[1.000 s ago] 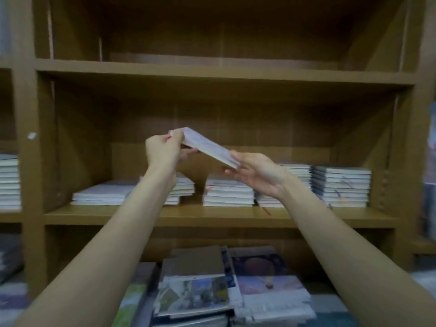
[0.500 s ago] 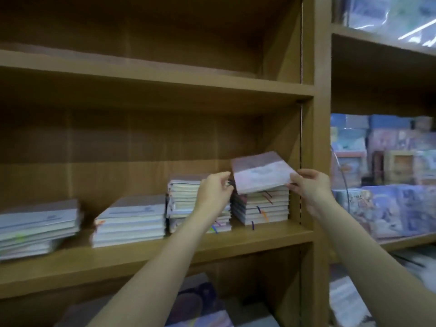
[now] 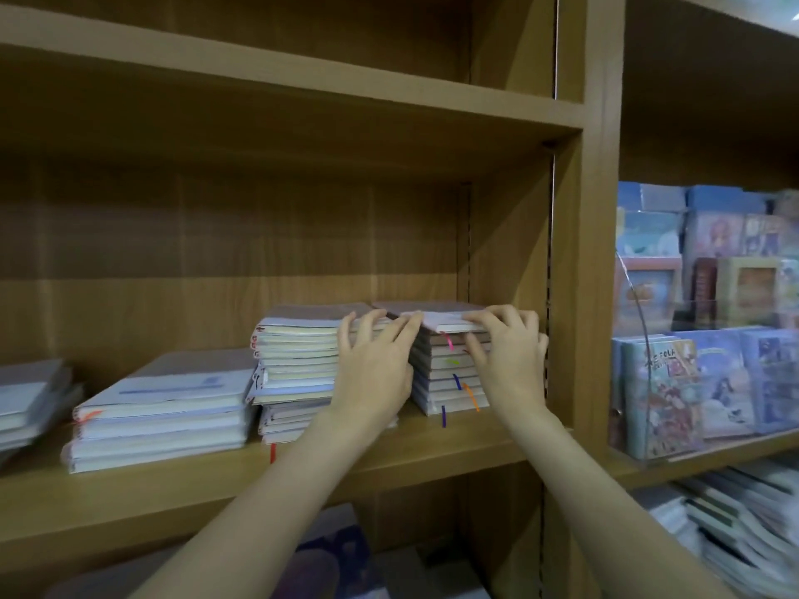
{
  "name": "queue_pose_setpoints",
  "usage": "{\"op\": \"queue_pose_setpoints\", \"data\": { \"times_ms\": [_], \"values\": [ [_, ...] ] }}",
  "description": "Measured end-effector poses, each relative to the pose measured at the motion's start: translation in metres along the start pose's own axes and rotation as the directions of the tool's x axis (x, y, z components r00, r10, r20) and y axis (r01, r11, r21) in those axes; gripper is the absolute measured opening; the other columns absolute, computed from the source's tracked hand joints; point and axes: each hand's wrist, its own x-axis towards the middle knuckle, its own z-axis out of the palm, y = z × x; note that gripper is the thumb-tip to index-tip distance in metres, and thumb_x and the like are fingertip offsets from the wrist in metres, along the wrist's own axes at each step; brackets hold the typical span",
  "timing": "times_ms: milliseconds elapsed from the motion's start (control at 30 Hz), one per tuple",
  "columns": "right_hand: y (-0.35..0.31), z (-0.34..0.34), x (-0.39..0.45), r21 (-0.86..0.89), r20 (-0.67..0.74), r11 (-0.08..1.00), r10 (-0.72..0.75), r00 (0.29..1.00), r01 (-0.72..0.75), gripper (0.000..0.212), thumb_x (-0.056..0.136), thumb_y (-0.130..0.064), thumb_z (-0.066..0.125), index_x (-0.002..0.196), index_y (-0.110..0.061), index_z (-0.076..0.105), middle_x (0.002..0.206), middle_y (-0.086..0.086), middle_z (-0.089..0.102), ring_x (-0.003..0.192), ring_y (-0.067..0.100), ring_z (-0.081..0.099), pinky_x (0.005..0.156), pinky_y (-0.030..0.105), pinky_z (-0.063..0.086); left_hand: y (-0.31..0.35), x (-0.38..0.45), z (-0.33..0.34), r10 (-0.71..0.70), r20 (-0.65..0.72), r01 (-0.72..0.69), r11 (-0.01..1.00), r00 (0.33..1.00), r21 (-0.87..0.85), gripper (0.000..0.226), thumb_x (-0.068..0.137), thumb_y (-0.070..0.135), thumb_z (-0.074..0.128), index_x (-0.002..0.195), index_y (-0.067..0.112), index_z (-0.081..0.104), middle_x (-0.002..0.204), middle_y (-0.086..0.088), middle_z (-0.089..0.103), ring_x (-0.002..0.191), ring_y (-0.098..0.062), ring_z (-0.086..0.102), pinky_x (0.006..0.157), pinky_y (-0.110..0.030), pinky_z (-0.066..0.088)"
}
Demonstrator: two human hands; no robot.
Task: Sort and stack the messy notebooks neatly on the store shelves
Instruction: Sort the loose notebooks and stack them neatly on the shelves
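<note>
Both arms reach forward; the left hand [image 3: 375,365] and right hand [image 3: 506,356] rest spread, straight-fingered, on the flat paper notebook [image 3: 436,318] topping the rightmost stack [image 3: 445,382], gripping nothing.

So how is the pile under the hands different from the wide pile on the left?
The pile under the hands is taller and narrower; the wide pile is lower and broader. The tall one shows several coloured ribbons at its front; the wide one shows only an orange one. Both hands touch the tall pile; the wide one lies untouched. Both sit on the same shelf.
</note>
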Motion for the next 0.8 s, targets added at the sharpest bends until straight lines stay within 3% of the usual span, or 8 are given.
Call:
{"op": "queue_pose_setpoints", "data": {
  "times_ms": [133,233,367,467,600,733,800],
  "values": [
    [0.0,0.006,0.021,-0.1,0.13,0.994,0.053,0.99,-0.04,0.036,0.093,-0.019,0.052,0.128,-0.022,0.056,0.129,0.002,0.05,0.124,0.024,0.033,0.1,0.04,0.026,-0.004,-0.002,-0.005,-0.003,-0.016,0.002,0.999,1.0,-0.05,0.056,0.094,0.018,0.039,0.148,0.023,0.025,0.146,0.008,0.039,0.139,-0.017,0.02,0.112,-0.034,0.007],
    [0.007,0.001,0.028,-0.003,0.27,1.0,0.008,0.963,-0.007,0.04,0.091,-0.027,0.058,0.13,-0.018,0.054,0.133,0.004,0.053,0.127,0.024,0.038,0.104,0.041,0.029,-0.004,-0.006,-0.007,0.024,0.019,-0.024,1.0,1.0,-0.02,0.06,0.094,0.02,0.039,0.15,0.024,0.017,0.151,0.009,0.031,0.14,-0.018,0.017,0.114,-0.035,0.004],
    [0.014,-0.009,0.013,0.12,0.095,0.988,-0.11,0.989,0.098,0.029,0.09,-0.03,0.061,0.116,-0.019,0.066,0.118,-0.001,0.061,0.115,0.018,0.046,0.099,0.04,0.038,0.0,-0.007,-0.009,0.024,0.03,-0.024,1.0,0.999,-0.007,0.061,0.095,0.023,0.039,0.15,0.024,0.013,0.154,0.009,0.023,0.142,-0.017,0.012,0.115,-0.038,-0.002],
    [0.01,-0.008,0.015,0.116,-0.009,0.99,-0.075,0.997,0.076,0.021,0.092,-0.022,0.059,0.108,-0.015,0.071,0.107,0.002,0.067,0.104,0.016,0.05,0.087,0.024,0.036,0.0,-0.008,-0.009,0.047,0.049,-0.048,0.998,0.998,0.027,0.054,0.096,0.026,0.037,0.148,0.021,0.024,0.156,0.005,0.018,0.143,-0.019,0.011,0.115,-0.039,-0.004],
    [0.002,-0.001,0.028,0.084,0.03,0.996,-0.016,0.999,0.014,0.022,0.092,-0.028,0.059,0.103,-0.013,0.071,0.103,0.003,0.067,0.101,0.018,0.05,0.076,0.023,0.032,-0.002,-0.01,-0.01,0.073,0.037,-0.074,0.997,0.997,0.022,0.05,0.097,0.028,0.037,0.147,0.022,0.029,0.156,0.004,0.02,0.143,-0.018,0.01,0.116,-0.038,-0.005],
    [0.005,0.003,0.029,0.079,0.052,0.996,-0.056,0.997,0.052,0.023,0.091,-0.03,0.06,0.104,-0.014,0.069,0.105,0.002,0.065,0.103,0.018,0.049,0.077,0.022,0.031,-0.005,-0.01,-0.005,0.094,0.024,-0.095,0.993,0.995,0.063,0.049,0.098,0.03,0.036,0.146,0.024,0.031,0.155,0.005,0.021,0.144,-0.017,0.009,0.116,-0.039,-0.006],
    [0.011,0.002,0.028,0.096,0.08,0.992,-0.084,0.993,0.077,0.025,0.091,-0.028,0.061,0.11,-0.013,0.066,0.111,0.001,0.063,0.108,0.017,0.047,0.082,0.02,0.03,-0.008,-0.01,-0.001,0.107,0.01,-0.108,0.992,0.994,0.061,0.046,0.095,0.028,0.044,0.14,0.021,0.042,0.151,0.001,0.032,0.143,-0.021,0.018,0.116,-0.041,-0.001]
  ]
}}
